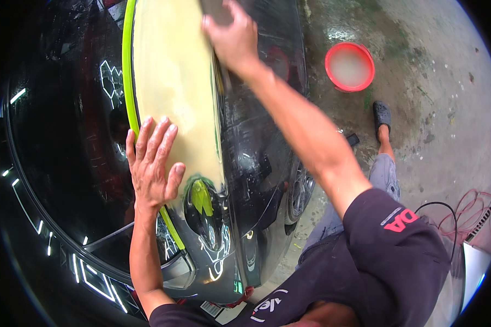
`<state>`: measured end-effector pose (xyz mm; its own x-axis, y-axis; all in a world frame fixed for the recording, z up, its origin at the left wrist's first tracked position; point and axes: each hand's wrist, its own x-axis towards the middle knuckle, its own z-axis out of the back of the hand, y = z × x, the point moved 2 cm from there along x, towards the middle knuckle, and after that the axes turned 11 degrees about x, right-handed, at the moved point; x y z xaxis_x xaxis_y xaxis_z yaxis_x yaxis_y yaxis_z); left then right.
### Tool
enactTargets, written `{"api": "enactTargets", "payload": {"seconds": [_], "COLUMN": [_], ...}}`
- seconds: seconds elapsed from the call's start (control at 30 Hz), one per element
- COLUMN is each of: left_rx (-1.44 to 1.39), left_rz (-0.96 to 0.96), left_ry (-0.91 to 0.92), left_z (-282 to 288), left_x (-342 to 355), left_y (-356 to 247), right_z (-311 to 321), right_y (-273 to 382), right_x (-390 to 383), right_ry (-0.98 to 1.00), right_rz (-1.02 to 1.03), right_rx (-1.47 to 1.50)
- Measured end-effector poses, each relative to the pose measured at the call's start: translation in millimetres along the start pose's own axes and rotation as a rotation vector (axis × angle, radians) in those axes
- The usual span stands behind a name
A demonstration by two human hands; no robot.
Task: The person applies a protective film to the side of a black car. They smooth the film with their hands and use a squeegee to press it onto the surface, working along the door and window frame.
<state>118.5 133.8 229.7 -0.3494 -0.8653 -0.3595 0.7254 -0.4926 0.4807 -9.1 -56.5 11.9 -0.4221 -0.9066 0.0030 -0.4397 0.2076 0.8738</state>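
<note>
A long cream-coloured body panel (172,76) of a black car runs away from me, with a bright yellow-green strip (129,65) along its left edge. My left hand (151,161) lies over the panel's left edge and the strip, fingers stretched out, holding nothing. Farther off, my right hand (233,35) is at the panel's right edge, slightly blurred. A flat dark grey piece (217,10) shows between its thumb and fingers; its kind is unclear. Nearer me, below the cream area, is a dark oval patch with a yellow-green shape (202,199) in it.
A red bucket (372,68) of cloudy liquid stands on the wet concrete floor at right. A foot in a dark clog (382,113) is below it. A car wheel (299,191) sits under the black side. A red hose (463,218) and black cable lie farther right.
</note>
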Motion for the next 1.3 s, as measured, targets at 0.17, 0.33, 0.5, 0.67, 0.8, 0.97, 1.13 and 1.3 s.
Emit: {"api": "enactTargets", "payload": {"seconds": [0.17, 0.33, 0.5, 0.67, 0.8, 0.97, 1.13, 1.3], "left_rx": [-0.045, 0.012, 0.003, -0.043, -0.075, -0.087, -0.114, -0.135], "left_rz": [0.018, 0.011, 0.005, 0.017, 0.018, 0.019, 0.017, 0.042], "left_ry": [-0.029, -0.001, -0.047, -0.028, -0.049, -0.013, 0.035, 0.093], "left_z": [-4.2, -1.8, -4.0, -2.4, 0.4, 1.8, 4.1, 3.9], "left_x": [-6.6, -9.5, -4.3, -3.0, -7.6, -3.4, 0.4, -6.3], "left_y": [-0.3, -2.2, -1.4, -2.0, 0.2, 2.8, 4.1, 3.3], "right_z": [57.6, 19.7, -12.0, 19.1, 56.5, 15.9, -23.1, -50.6], "right_y": [55.3, 21.7, -7.3, 11.8, 50.5, 16.8, -20.0, -39.5], "right_x": [-192.6, -89.8, 68.5, -73.6, -200.5, -58.9, 65.6, 148.6], "right_ry": [0.148, 0.075, 0.109, 0.102, 0.110, 0.075, 0.036, 0.045], "right_rz": [-0.175, -0.109, -0.132, -0.159, -0.343, -0.325, -0.214, -0.276], "right_rx": [-0.084, -0.019, -0.107, 0.038, 0.037, 0.182, 0.014, 0.012]}}
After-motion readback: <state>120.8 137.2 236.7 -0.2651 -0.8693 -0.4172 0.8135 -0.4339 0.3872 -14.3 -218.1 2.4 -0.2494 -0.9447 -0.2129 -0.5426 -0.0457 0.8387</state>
